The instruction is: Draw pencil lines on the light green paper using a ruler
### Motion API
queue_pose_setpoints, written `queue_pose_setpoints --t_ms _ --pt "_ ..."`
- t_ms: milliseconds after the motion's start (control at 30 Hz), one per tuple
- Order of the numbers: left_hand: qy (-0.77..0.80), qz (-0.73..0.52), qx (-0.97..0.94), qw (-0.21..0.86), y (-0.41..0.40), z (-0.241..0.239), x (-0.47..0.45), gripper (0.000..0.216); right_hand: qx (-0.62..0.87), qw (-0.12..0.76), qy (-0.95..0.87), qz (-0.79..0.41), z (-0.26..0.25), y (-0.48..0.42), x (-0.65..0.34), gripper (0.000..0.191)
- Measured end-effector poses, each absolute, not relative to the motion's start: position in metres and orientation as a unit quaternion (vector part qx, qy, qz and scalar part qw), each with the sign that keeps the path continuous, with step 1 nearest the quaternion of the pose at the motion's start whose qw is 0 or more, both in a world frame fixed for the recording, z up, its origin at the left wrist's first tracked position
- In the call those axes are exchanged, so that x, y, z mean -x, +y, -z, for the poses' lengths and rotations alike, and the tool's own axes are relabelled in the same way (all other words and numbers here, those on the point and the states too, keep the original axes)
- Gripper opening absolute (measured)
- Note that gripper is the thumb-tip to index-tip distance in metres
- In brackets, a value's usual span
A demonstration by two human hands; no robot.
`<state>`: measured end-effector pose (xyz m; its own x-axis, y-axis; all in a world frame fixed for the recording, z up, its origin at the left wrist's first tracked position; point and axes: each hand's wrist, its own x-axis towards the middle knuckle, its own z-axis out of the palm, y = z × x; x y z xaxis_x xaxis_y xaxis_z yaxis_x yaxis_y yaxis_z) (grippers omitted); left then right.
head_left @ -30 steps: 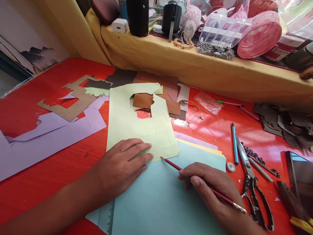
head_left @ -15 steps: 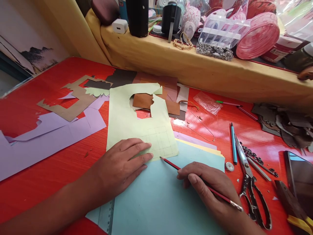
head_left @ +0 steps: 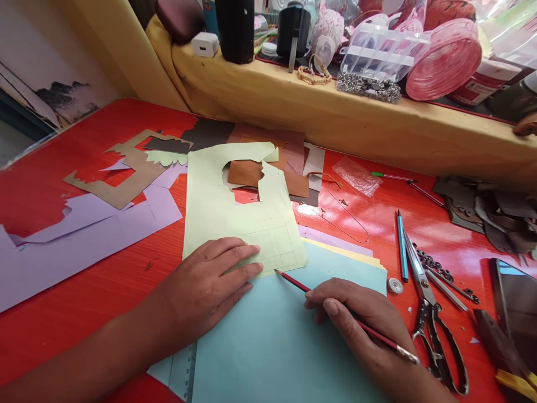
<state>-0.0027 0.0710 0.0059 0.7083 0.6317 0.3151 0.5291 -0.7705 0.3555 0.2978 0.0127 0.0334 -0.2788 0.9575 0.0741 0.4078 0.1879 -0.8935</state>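
Observation:
My left hand lies flat with fingers stretched out, pressing down the lower edge of a pale green paper sheet that has a pencilled grid and a cut-out near its top. My right hand is closed on a red pencil, whose tip touches the bottom edge of the green sheet near the grid. Both hands rest over a light blue sheet on the red table.
Lilac paper, a tan card scrap and brown leather pieces lie behind. Scissors, a teal pen, small metal parts and a phone are to the right. A cluttered yellow ledge runs along the back.

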Motion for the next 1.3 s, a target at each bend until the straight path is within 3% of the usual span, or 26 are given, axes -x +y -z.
queue_pose_setpoints --t_ms 567,833,1300 --pt "0.313 -0.217 -0.918 0.114 0.0719 -0.0072 0.0021 0.027 0.491 0.346 -0.692 -0.401 -0.0338 0.0121 -0.2992 0.024" --pt "0.312 -0.212 -0.919 0.114 0.0719 -0.0064 0.0030 0.027 0.490 0.409 -0.642 -0.425 -0.0286 0.0086 -0.2993 0.020" --pt "0.314 -0.212 -0.918 0.119 0.0719 -0.0075 0.0031 0.027 0.489 0.414 -0.640 -0.425 -0.0264 0.0071 -0.2994 0.021"
